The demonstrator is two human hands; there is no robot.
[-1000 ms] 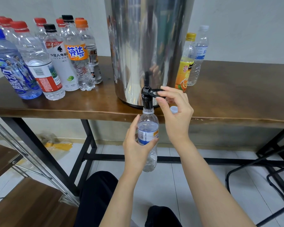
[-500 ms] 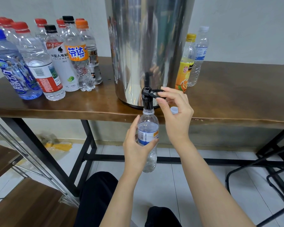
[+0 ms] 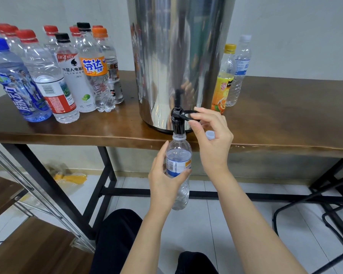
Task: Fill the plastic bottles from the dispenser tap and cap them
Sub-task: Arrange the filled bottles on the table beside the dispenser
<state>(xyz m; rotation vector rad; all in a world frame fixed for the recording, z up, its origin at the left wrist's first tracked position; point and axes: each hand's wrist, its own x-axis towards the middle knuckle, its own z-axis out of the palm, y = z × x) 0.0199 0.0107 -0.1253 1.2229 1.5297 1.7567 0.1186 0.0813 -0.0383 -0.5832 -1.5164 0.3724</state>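
A tall steel dispenser [image 3: 178, 56] stands on the wooden table [image 3: 285, 123], its black tap [image 3: 177, 119] hanging over the front edge. My left hand [image 3: 162, 180] grips a small clear bottle [image 3: 179, 155] with a blue and white label, its open mouth right under the tap spout. My right hand [image 3: 210, 139] pinches the black tap lever between thumb and forefinger. A white cap [image 3: 210, 134] shows just past that hand's curled fingers; whether they hold it or it lies on the table I cannot tell.
Several capped bottles [image 3: 53, 76] crowd the table's left side. A yellow-capped orange bottle [image 3: 223, 80] and a clear white-capped bottle [image 3: 239, 70] stand right of the dispenser. Black table legs and a crossbar run below; my knees are at the bottom.
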